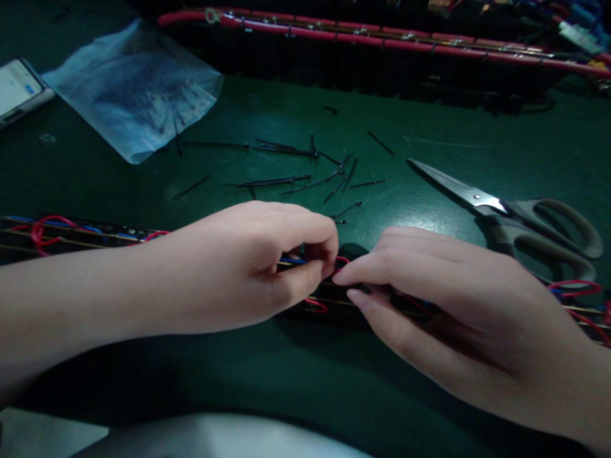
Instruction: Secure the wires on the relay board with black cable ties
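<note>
A long black strip (109, 232) with red and blue wires and thin brass-coloured lines runs across the bench beneath both hands. My left hand (281, 254) is closed in a pinch over its middle, thumb against index finger. Whatever lies in that pinch is hidden. Just to the right, my right hand (443, 299) brings its index finger and thumb close together by a red wire loop (342, 261). Something small and dark shows between those two fingers, too unclear to name. Several black cable ties (286, 149) lie scattered beyond the hands.
Scissors (477, 197) with dark handles lie at the right, blades slightly apart. A clear plastic bag (138, 89) sits at the back left beside a phone (19, 89). Along the back edge stretches a black assembly with thick red cables (334, 32). The bench (229, 381) is green.
</note>
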A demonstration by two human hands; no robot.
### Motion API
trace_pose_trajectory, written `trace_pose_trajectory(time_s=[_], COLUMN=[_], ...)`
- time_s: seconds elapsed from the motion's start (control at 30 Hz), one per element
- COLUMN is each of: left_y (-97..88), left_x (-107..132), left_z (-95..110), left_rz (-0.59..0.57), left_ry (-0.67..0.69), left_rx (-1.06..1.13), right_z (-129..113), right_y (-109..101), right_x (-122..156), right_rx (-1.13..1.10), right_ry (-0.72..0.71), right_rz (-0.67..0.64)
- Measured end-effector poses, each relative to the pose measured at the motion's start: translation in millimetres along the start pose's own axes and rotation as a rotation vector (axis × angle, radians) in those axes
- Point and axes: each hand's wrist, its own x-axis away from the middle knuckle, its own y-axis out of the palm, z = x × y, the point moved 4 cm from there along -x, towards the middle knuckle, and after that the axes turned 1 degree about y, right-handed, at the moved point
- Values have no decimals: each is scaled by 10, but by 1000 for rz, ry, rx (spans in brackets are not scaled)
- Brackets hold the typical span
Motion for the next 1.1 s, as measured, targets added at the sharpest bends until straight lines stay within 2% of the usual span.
trace_pose_trajectory(time_s=[0.93,1.1], left_y=[-2,-5], left_x=[9,4], left_z=[11,8], left_rz=[-14,-20], left_ry=[6,40], left_rx=[-9,-5], right_z=[12,4], right_y=[7,3], right_x=[-14,-17], right_rx=[4,4], right_ry=[17,2], right_rz=[-4,3])
